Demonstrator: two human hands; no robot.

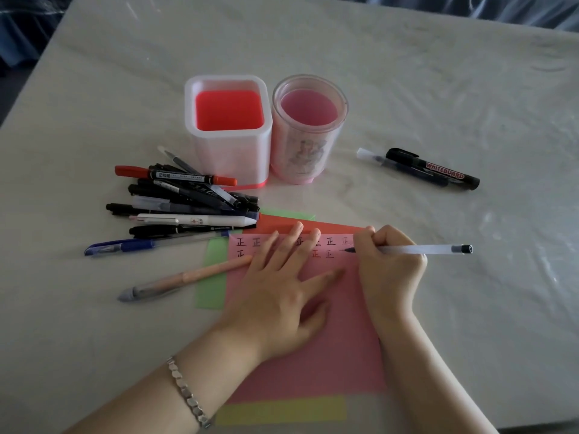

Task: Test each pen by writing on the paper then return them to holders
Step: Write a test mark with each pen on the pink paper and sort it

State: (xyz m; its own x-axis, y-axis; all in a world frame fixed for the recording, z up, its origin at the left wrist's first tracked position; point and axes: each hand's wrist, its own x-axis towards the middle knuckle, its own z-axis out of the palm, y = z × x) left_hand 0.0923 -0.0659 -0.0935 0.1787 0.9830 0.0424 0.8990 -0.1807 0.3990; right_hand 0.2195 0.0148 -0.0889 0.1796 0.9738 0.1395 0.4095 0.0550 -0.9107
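left wrist: silver link bracelet (hexagonal links) | forearms: bare, no sleeves

Left hand covers part of written rows on pink paper.

The clear pen in my right hand lies nearly level, tip on the pink paper at the second row of marks; the square holder and round holder stand upright side by side beyond; the pile of pens lies left of the paper; the whiteboard marker lies well apart on the right
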